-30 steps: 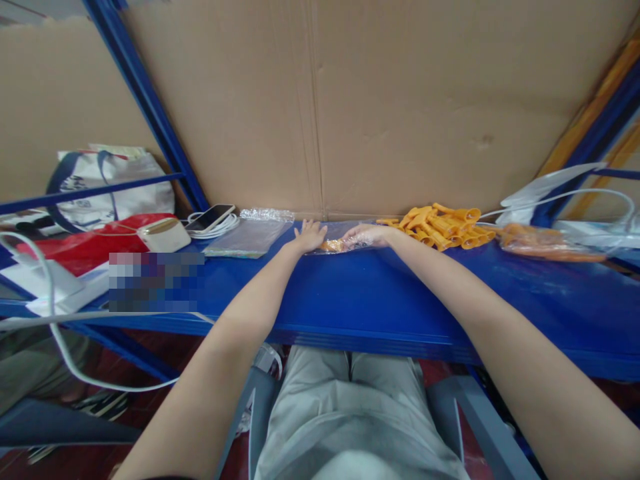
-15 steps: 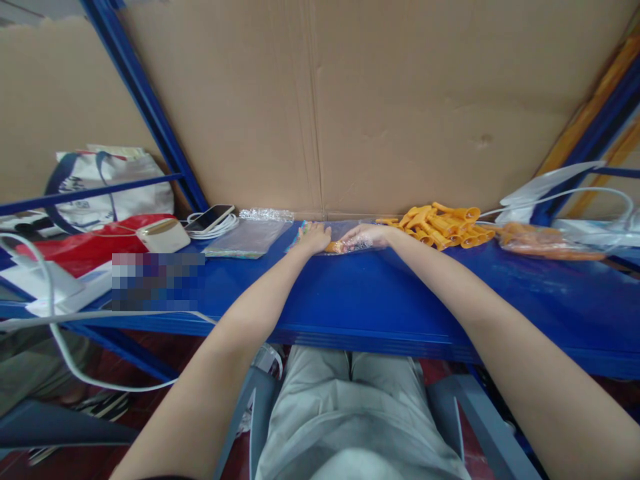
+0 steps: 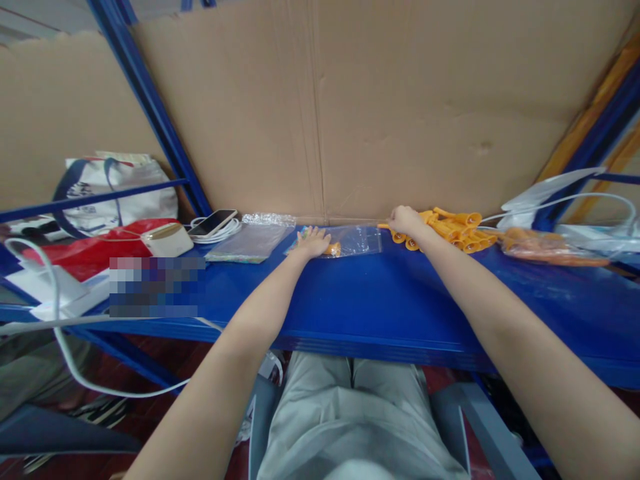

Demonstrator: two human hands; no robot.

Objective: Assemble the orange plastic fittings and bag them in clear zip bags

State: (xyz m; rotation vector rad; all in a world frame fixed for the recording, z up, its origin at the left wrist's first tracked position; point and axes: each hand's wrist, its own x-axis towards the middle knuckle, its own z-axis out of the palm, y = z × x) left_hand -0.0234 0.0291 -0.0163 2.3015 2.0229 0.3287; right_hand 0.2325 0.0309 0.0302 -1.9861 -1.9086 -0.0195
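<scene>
On the blue table, my left hand (image 3: pixel 313 243) lies with fingers spread over one end of a clear plastic bag (image 3: pixel 363 241). Inside this bag an orange plastic piece (image 3: pixel 333 250) shows beside the palm. Over at the left end of a pile of orange plastic pieces with funnel-like ends (image 3: pixel 457 230), my right hand (image 3: pixel 406 219) has its fingers curled down around one of them. The tip of an orange piece sticks out to the left of these fingers. My fingertips there are partly hidden by the hand.
A stack of flat clear bags (image 3: pixel 253 240) lies left of my hand, with a phone (image 3: pixel 214 223) on a coiled white cable behind. Farther left are a red bag (image 3: pixel 100 250) and a power bank (image 3: pixel 167 238). A filled bag (image 3: pixel 550 247) lies right. Cardboard (image 3: pixel 400 100) walls the back.
My right hand has let go of the clear bag and moved right to the orange pile. My left hand remains on the bag. The view has shifted slightly.
</scene>
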